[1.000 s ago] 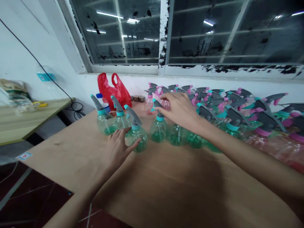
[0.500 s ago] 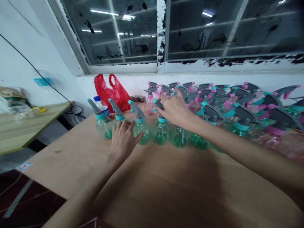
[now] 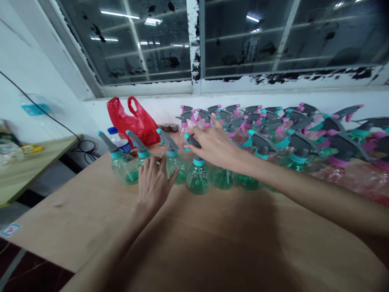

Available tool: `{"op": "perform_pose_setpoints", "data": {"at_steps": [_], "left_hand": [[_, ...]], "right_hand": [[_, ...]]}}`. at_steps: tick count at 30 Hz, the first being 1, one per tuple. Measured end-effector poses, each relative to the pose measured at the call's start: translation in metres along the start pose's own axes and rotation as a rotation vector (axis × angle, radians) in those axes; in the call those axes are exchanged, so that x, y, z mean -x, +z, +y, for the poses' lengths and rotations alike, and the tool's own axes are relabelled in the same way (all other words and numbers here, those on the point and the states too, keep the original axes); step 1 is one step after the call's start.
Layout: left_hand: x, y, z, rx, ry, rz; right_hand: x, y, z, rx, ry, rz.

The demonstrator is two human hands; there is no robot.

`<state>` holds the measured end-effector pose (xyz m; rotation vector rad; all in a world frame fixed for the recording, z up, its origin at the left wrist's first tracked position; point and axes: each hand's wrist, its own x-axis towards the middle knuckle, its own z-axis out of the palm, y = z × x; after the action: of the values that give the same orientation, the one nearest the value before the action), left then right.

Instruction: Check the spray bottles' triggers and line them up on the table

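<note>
A row of clear green spray bottles with grey trigger heads and teal collars stands on the wooden table [image 3: 194,235]. My right hand [image 3: 215,144] is closed around the grey head of one spray bottle [image 3: 198,178], which stands slightly nearer me than its neighbours; the fingertips are partly hidden. My left hand [image 3: 154,182], fingers apart and lightly bent, is in front of a second spray bottle [image 3: 138,142] and a third spray bottle [image 3: 179,164]. Whether it touches either, I cannot tell. Another spray bottle [image 3: 121,168] stands at the row's left end.
Many pink and green spray bottles [image 3: 299,150] crowd the right and back of the table. Behind the row's left end are a red plastic bag [image 3: 136,121] and a blue-capped bottle [image 3: 118,140]. A side table [image 3: 39,170] and a black cable [image 3: 88,150] lie left.
The view has shifted a little to the right. The spray bottle under my right hand has come slightly toward me, out of line with the row. My left hand has drawn back a little from the bottles.
</note>
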<state>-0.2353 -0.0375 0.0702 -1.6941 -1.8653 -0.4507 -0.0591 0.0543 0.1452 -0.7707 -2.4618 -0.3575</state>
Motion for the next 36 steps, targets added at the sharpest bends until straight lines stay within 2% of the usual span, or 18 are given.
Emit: {"op": "perform_pose_setpoints", "data": {"at_steps": [3,5,8,11,14,18,23,26,29,31,36], "left_hand": [[0.015,-0.007,0.007,0.016,0.009,0.121],[0.029,-0.014,0.017,0.086,0.048,0.144],[0.053,-0.023,0.038,0.324,0.143,0.059],[0.071,-0.028,0.063,0.470,0.086,-0.106],[0.080,-0.026,0.085,0.574,0.050,-0.214],[0.085,-0.025,0.113,0.679,0.011,-0.302],[0.086,-0.028,0.147,0.808,0.090,-0.359],[0.082,-0.027,0.167,0.884,0.136,-0.420],[0.075,-0.021,0.190,0.945,0.185,-0.464],[0.070,-0.014,0.206,0.985,0.216,-0.464],[0.059,0.000,0.243,1.077,0.312,-0.447]], "right_hand": [[0.010,-0.008,-0.006,-0.025,-0.028,0.008],[0.019,-0.013,-0.009,-0.041,-0.034,0.016],[0.036,-0.023,-0.013,-0.028,-0.039,0.014],[0.055,-0.034,-0.014,-0.029,-0.056,-0.010],[0.075,-0.045,-0.011,-0.091,-0.047,-0.006],[0.106,-0.062,0.002,-0.314,0.004,-0.040],[0.160,-0.084,0.043,-0.697,0.171,-0.277],[0.196,-0.091,0.070,-0.743,0.257,-0.297],[0.224,-0.087,0.088,-0.810,0.365,-0.319],[0.235,-0.080,0.093,-0.862,0.383,-0.277],[0.240,-0.064,0.093,-0.961,0.394,-0.039]]}}
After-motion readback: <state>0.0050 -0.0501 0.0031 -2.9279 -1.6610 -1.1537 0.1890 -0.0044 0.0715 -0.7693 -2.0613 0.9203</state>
